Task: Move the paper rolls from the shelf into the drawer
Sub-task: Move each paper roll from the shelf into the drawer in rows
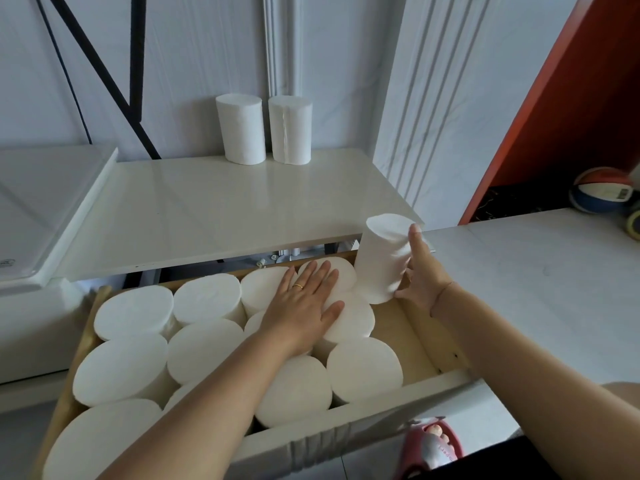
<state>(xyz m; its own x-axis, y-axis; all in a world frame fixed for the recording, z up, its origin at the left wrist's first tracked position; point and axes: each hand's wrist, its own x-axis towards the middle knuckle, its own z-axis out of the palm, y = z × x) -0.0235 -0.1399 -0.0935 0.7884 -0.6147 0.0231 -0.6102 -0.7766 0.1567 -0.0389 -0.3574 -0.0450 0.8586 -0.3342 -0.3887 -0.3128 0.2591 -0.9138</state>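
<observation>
White shelf (242,209) against draped wall, right hand (420,271) fingers around a paper roll (382,261), left hand (304,303) flat, fingers spread.

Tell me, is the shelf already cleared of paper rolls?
No, two paper rolls stand upright side by side at the back of the shelf, while the right hand holds another over the drawer.

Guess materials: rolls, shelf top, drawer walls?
Rolls: soft matte white tissue paper, fibrous ends, apparently coreless. Shelf top: glossy white, shows reflections; likely laminate or lacquered board. Drawer walls: bare tan wood or plywood, matte.
</observation>
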